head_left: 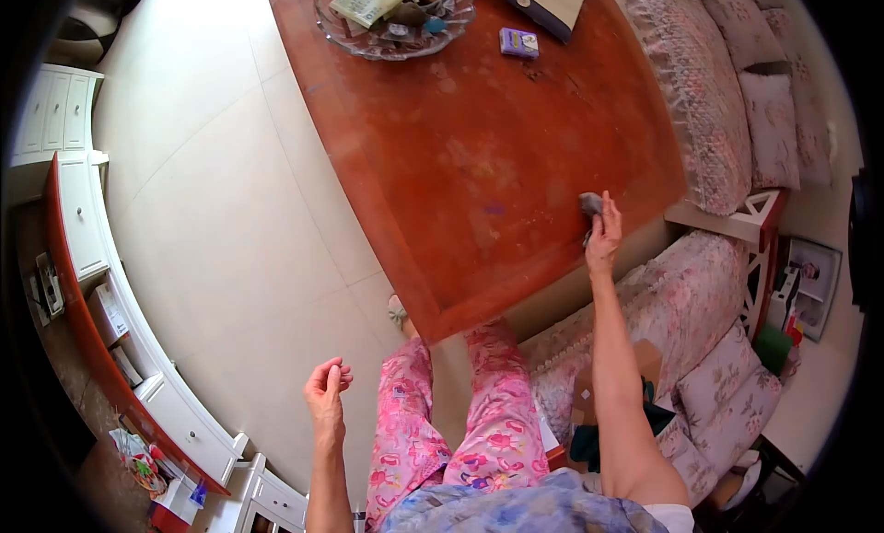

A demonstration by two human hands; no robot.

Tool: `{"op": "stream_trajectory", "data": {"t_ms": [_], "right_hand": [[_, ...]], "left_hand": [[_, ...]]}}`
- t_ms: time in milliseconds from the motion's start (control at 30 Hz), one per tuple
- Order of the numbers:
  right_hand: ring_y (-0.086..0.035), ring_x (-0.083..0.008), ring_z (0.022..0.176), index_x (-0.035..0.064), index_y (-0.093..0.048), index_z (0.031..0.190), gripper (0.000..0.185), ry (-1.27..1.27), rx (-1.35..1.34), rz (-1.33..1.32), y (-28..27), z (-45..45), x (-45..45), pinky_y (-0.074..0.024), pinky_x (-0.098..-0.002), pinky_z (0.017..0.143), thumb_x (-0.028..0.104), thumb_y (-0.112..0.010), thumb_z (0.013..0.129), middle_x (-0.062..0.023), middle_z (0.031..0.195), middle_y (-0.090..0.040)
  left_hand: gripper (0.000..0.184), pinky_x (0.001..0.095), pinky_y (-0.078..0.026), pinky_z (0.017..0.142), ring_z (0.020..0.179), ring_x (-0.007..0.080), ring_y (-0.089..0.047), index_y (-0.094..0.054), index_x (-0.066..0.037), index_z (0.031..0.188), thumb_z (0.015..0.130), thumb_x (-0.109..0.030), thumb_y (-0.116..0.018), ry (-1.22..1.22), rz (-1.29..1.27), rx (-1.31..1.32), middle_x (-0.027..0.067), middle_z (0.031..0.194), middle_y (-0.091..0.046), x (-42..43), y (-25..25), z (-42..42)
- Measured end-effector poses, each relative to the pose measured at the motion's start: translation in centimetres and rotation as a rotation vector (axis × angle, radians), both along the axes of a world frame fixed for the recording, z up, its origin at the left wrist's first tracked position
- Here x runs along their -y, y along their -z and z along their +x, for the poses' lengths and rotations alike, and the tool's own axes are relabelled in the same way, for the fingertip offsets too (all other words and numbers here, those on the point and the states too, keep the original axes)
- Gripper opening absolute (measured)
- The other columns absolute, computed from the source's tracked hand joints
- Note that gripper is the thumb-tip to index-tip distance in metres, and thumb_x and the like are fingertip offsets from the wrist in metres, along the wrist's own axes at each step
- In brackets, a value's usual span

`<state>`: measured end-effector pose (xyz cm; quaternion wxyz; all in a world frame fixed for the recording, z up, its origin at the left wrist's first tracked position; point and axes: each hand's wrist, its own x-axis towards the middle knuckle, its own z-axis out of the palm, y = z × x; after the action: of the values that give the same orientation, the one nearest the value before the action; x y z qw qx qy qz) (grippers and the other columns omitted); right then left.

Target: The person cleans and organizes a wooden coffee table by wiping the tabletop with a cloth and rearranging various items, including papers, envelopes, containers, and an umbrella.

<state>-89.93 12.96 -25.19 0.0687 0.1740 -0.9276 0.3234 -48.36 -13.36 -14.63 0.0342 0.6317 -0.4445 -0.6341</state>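
Observation:
My right hand (pixel 603 237) is over the near right edge of the reddish-brown wooden table (pixel 442 183). Its fingers are closed on a small grey cloth (pixel 591 202), which sits at the tabletop, partly hidden by the hand. My left hand (pixel 327 390) hangs above the tiled floor, left of my legs and apart from the table. Its fingers are loosely curled in, and nothing shows in them. Pale marks and a small purple stain (pixel 494 209) show on the table surface.
On the table's far end stand a glass bowl (pixel 396 50) with packets and small items, a purple box (pixel 519 42) and a beige-and-dark folder (pixel 543 8). Flowered sofas (pixel 681 91) border the right side. White cabinets (pixel 78 211) line the left, beyond the tiled floor (pixel 212 165).

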Motion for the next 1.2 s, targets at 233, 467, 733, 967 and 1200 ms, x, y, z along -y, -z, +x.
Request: {"op": "stream_trajectory", "data": {"t_ms": [233, 467, 733, 967, 1200], "right_hand": [[-0.046, -0.0279, 0.117, 0.0014, -0.059, 0.11, 0.032, -0.305, 0.272, -0.304, -1.1, 19.5, 12.2, -0.0273, -0.04, 0.105, 0.011, -0.036, 0.09, -0.0113, 0.115, -0.057], [-0.054, -0.0296, 0.106, 0.0035, -0.064, 0.099, 0.025, -0.562, 0.241, -0.359, -4.6, 22.2, 12.6, -0.0396, -0.042, 0.098, 0.005, -0.044, 0.084, -0.0124, 0.104, -0.059], [-0.041, -0.0294, 0.123, 0.0003, -0.054, 0.115, 0.028, -0.005, 0.388, -0.55, 2.1, 17.1, 5.0, -0.0288, -0.0399, 0.106, 0.009, -0.04, 0.093, -0.0142, 0.122, -0.051], [-0.051, -0.0311, 0.111, 0.0039, -0.062, 0.102, 0.035, -0.861, 0.24, -0.351, -0.8, 28.3, 11.8, -0.0398, -0.0422, 0.098, -0.003, -0.052, 0.07, -0.0109, 0.109, -0.058], [-0.057, -0.0235, 0.097, -0.0013, -0.054, 0.104, 0.019, 0.237, 1.073, -1.081, -5.9, 10.7, 9.3, -0.0455, -0.032, 0.084, 0.008, -0.046, 0.089, -0.0118, 0.097, -0.059]], "left_hand": [[0.025, 0.0248, -0.048, 0.068, 0.073, 0.0118, -0.059, -0.06, 0.0, 0.105, 0.09, -0.02, -0.056, -0.02, 0.024, 0.029, 0.0071, 0.086, -0.063, -0.9, -0.4, 0.7], [0.026, 0.0248, -0.048, 0.068, 0.073, 0.0118, -0.059, -0.06, 0.0, 0.105, 0.09, -0.02, -0.057, 0.024, -0.013, 0.014, 0.0076, 0.086, -0.063, -0.9, -2.0, -0.2], [0.026, 0.0259, -0.048, 0.069, 0.074, 0.0123, -0.059, -0.06, 0.0, 0.104, 0.089, -0.021, -0.058, 0.032, 0.05, 0.034, 0.0074, 0.086, -0.063, -2.0, -0.4, 0.0], [0.026, 0.0257, -0.048, 0.071, 0.074, 0.0129, -0.059, -0.06, 0.001, 0.105, 0.09, -0.02, -0.058, 0.104, 0.041, -0.096, 0.0077, 0.085, -0.063, -2.1, -2.2, -2.6], [0.025, 0.0257, -0.05, 0.068, 0.073, 0.0138, -0.061, -0.06, 0.0, 0.103, 0.089, -0.02, -0.057, 0.137, -0.012, -0.073, 0.0078, 0.085, -0.064, 0.5, -1.6, -4.1]]}}
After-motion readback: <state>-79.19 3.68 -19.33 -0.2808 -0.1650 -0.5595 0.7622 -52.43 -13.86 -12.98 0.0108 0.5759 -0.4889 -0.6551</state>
